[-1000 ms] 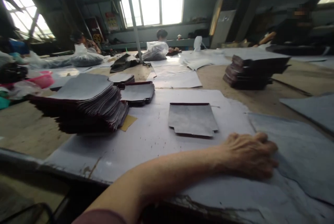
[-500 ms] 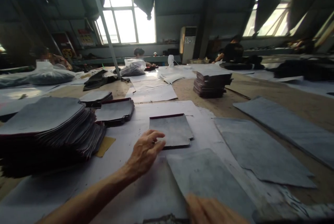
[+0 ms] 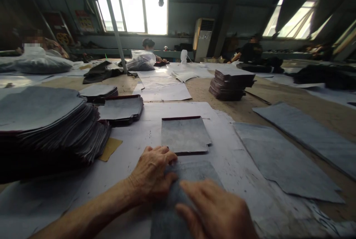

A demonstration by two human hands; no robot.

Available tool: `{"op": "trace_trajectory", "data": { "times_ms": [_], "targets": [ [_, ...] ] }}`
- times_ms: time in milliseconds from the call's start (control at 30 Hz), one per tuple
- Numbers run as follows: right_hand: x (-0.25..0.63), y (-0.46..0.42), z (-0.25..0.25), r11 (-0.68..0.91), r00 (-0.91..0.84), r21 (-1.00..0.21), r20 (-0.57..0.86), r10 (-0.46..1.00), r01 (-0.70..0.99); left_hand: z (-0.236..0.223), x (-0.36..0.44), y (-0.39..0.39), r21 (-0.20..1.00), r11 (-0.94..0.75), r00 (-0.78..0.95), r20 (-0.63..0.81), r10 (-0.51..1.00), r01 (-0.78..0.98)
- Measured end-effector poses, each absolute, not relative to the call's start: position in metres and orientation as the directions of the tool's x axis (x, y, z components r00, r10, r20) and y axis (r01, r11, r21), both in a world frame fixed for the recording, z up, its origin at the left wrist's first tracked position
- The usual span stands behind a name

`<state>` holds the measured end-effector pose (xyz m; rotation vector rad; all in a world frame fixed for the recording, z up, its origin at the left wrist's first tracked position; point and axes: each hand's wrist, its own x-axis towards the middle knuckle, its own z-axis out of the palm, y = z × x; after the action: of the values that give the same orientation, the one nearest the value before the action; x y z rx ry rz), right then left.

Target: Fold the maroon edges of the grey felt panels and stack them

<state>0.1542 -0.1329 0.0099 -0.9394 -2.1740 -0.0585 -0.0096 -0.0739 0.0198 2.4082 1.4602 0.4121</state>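
Note:
My left hand (image 3: 152, 174) grips the left edge of a grey sheet (image 3: 194, 174) that lies on the white paper-covered table (image 3: 139, 138); its fingers curl over that edge. My right hand (image 3: 219, 211) rests flat on the near part of the same sheet, fingers stretched out. Just beyond the sheet lies a small cut grey piece with a dark red edge (image 3: 185, 135).
A tall pile of grey cut pieces (image 3: 47, 124) stands at the left, with two smaller piles (image 3: 121, 109) behind it. Large grey sheets (image 3: 280, 161) lie at the right. Another dark stack (image 3: 230, 83) sits farther back. Other people work at the far tables.
My left hand has come back from the right and closed on the grey sheet's left edge. My right hand has come into view and pressed down on that sheet.

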Motion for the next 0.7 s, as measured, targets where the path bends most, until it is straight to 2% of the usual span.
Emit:
{"op": "trace_trajectory", "data": {
  "times_ms": [100,233,367,533,600,700],
  "targets": [
    [0.184,-0.099,0.019,0.662,-0.491,-0.255,0.498,0.715,0.705,0.018,-0.008,-0.073,0.448,-0.402,0.417,0.072,0.906,0.798],
    [0.198,-0.073,0.02,0.706,-0.63,-0.185,0.338,0.699,0.684,0.014,-0.007,-0.073,0.484,-0.379,0.394,0.077,0.916,0.788],
    [0.2,-0.069,0.022,0.698,-0.631,-0.137,0.333,0.701,0.703,0.015,-0.007,-0.072,0.526,-0.36,0.364,0.1,0.926,0.771],
    [0.208,-0.07,0.018,0.692,-0.604,-0.28,0.343,0.72,0.666,0.019,-0.004,-0.068,0.585,-0.335,0.384,0.044,0.922,0.738],
    [0.21,-0.071,0.015,0.696,-0.599,-0.307,0.357,0.717,0.65,0.02,-0.005,-0.066,0.577,-0.362,0.408,0.055,0.912,0.732],
    [0.213,-0.073,0.013,0.721,-0.613,-0.3,0.385,0.69,0.624,0.016,-0.009,-0.065,0.512,-0.486,0.489,0.141,0.861,0.708]
  ]
}}
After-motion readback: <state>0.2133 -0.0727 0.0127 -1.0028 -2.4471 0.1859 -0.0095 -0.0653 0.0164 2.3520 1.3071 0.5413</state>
